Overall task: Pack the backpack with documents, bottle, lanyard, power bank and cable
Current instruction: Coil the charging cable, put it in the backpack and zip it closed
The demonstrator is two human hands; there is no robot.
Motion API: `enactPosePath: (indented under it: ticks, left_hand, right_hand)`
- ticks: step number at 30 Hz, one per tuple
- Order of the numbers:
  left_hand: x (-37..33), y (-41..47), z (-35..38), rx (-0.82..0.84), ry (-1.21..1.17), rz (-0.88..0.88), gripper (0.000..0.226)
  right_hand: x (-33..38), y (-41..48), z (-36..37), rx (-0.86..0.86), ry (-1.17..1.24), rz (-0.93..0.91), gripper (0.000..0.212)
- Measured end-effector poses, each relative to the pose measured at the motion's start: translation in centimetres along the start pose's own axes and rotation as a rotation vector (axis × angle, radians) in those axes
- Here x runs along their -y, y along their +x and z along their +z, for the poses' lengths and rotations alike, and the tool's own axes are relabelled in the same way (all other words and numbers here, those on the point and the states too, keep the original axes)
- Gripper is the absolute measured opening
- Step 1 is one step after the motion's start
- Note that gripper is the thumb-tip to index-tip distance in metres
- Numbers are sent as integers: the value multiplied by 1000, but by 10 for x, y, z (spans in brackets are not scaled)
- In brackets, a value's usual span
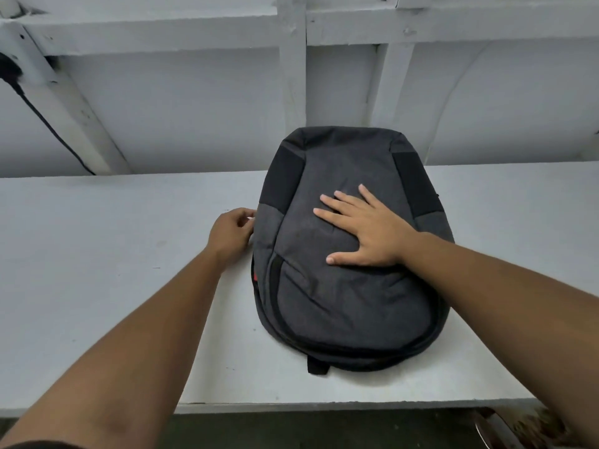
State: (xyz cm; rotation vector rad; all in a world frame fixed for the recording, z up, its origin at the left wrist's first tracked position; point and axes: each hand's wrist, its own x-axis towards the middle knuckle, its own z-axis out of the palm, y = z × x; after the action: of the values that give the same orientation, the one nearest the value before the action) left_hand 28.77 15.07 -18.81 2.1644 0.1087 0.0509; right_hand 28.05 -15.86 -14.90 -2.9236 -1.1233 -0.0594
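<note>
Backpack flat under right hand

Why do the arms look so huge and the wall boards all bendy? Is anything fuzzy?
Head view: the wide-angle lens stretches the arms near the edges and tilts and bends the wall boards; the light is soft and even, with no glare; the backpack and right hand look sharp; the bottom right corner is smeared and blurry.
</note>
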Motion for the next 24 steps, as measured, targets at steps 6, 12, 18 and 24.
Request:
enactPosePath:
  ticks: [6, 12, 18, 24]
  left_hand:
    - [10, -26, 3, -101, 251, 242, 21]
    - [35, -95, -14, -111, 521, 434, 24]
    - [21, -163, -16, -131, 624, 509, 34]
    - [-4, -218, -3, -37, 629, 469, 22]
  right_hand:
    - [0, 1, 3, 3, 15, 7, 92]
    - [3, 1, 2, 5, 2, 14, 93]
    - [6, 0, -3, 51, -8, 26, 94]
    - [14, 4, -8, 141, -55, 88, 93]
